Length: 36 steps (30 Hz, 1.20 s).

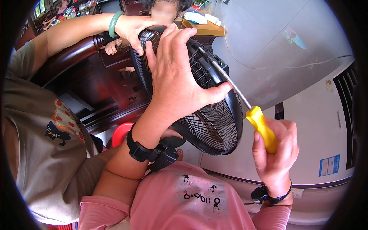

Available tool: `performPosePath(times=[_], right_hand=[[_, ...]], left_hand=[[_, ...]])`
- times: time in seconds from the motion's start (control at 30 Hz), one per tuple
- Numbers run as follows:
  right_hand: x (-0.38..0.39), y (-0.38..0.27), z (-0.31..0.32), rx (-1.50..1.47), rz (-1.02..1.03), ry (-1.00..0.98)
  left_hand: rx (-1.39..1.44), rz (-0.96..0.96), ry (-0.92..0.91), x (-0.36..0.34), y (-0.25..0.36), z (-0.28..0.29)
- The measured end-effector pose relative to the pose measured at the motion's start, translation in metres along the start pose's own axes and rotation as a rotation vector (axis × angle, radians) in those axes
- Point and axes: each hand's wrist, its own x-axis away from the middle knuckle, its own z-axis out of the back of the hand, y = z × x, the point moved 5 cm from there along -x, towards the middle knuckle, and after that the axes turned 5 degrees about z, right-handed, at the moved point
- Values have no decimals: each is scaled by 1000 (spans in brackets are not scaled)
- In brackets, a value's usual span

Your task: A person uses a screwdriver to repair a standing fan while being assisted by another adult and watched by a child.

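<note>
My left hand grips the black mesh fan guard, fingers across its top and thumb on the right rim. In my right hand is a screwdriver with a yellow handle; its metal shaft reaches up along the rim past my left thumb, with the tip at a black piece of the rim. Another person's hand, wearing a green bangle, holds the top left of the guard. What lies under my left palm is hidden.
Beside me on the left stands another person. A child is behind the fan, near dark wooden furniture. A red basin is low behind the arms. A white appliance is at the right, a loose cable beyond it.
</note>
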Motion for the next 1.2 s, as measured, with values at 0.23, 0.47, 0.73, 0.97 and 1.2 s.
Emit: performPosePath(times=[0.23, 0.47, 0.73, 0.97, 1.2], right_hand=[[0, 12, -6, -206, -133, -61], [2, 4, -2, 202, 130, 71], [10, 45, -19, -1245, -980, -137], [-1, 28, -5, -811, -613, -193], [-10, 8, 11, 113, -42, -50]], left_hand=[[-21, 9, 5, -1, 1, 1], [-10, 18, 17, -2, 1, 0], [-5, 0, 20, -1, 1, -1], [-11, 16, 17, -1, 0, -1], [-3, 23, 31, -1, 0, 1]])
